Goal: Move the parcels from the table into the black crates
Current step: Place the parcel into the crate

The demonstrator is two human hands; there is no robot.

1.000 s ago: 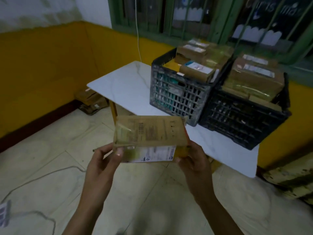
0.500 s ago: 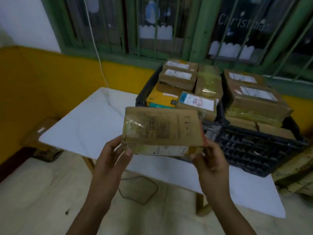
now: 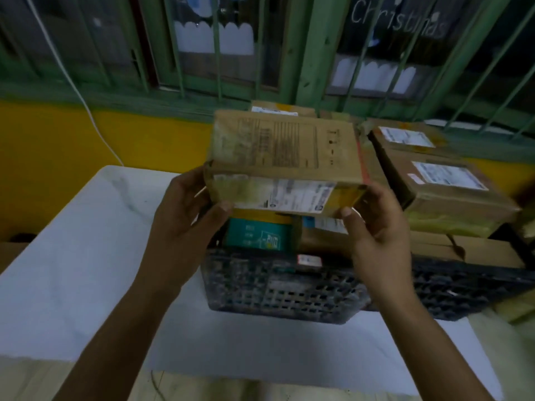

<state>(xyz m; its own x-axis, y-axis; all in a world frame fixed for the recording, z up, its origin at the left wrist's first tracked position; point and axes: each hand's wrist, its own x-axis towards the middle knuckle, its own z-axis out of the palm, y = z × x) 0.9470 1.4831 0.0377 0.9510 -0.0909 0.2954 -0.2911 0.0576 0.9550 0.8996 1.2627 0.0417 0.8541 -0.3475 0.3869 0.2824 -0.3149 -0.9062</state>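
Both hands share one load. The left hand point(image 3: 188, 215) grips the nine o'clock end of a brown cardboard parcel point(image 3: 285, 157), with its thumb tip pressed to the bottom edge of the near face. The right hand point(image 3: 376, 227) grips the three o'clock end the same way, thumb at the lower corner. The parcel hangs roughly level in the air above the nearer black crate point(image 3: 275, 290), which stands on the white surface point(image 3: 86, 256) at six o'clock from the parcel. A second black crate point(image 3: 463, 287) sits close against it at three o'clock, heaped above its rim with labelled parcels point(image 3: 451, 183).

The parcel looks like a stiff, flat box: its faces stay straight under the grip. It is probably light, since a hold at the two ends is enough to carry it. The glossy tape on the near face may be slick, so the bare cardboard ends seem the safer hold.

The fingers of both hands are hidden behind or beneath the parcel. The parcel also covers most of what is in the nearer crate. Only a teal box point(image 3: 257, 234) and scraps of other packages show below it, so the free room there cannot be judged. The label print is too blurred to read, and the frame edge cuts off the second crate's far end.
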